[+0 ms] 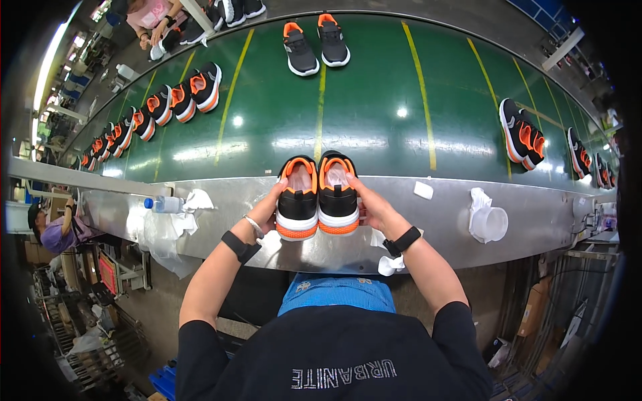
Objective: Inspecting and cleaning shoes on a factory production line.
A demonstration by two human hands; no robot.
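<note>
Shoes [297, 204], a black pair with orange linings and white-and-orange soles, were held side by side over the middle of the metal tabletop [448, 220], heels toward the person and toes toward its far edge. The left hand [267, 208] gripped the outer side of one shoe, thumb at the rim of the opening; the right hand [376, 208] gripped the other shoe in the same way. The pair looked assembled and matched, so that much seemed done; neither shoe was let go yet. Whether their soles rested on the metal could not be told, nor whether any finishing was left.

Crumpled paper [391, 265] lay at the tabletop's near edge, by the right wrist, and plastic wrap [167, 247] hung over that edge on the left. Toward the left end lay a blue-capped bottle [167, 204]; toward the right end was a round white tub [493, 224].

Beyond the far edge ran a green belt [364, 120]. Similar shoes stood in a row [204, 90] toward its left end and in pairs [513, 134] toward its right, suggesting several were already set down. One darker pair [300, 55] stood by the belt's far edge. Past that edge, at the left, was a person in pink [148, 17].
</note>
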